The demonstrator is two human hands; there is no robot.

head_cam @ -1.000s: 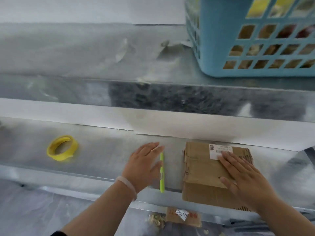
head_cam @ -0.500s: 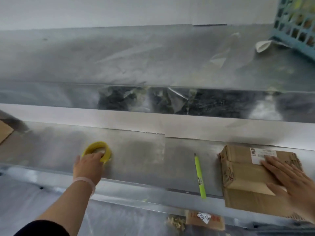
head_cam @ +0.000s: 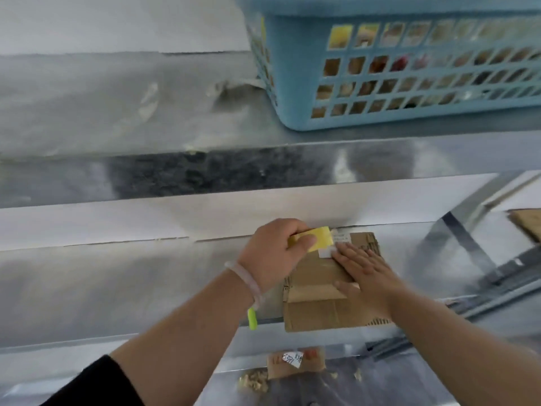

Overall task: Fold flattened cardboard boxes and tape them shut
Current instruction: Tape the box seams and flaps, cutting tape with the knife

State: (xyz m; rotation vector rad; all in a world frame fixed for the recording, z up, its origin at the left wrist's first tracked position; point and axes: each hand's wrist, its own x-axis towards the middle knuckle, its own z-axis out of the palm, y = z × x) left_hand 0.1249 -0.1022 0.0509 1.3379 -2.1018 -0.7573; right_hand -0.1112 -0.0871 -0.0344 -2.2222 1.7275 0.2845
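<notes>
Cardboard box [head_cam: 317,303] on lower metal shelf [head_cam: 131,288] | blue basket [head_cam: 295,92] on upper shelf [head_cam: 117,112]

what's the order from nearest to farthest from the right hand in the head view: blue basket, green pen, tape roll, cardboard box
1. cardboard box: under the right hand, touching it.
2. tape roll: gripped in the left hand, just beside the right one.
3. green pen: further left, off the box's left side.
4. blue basket: up on the higher shelf.
</notes>
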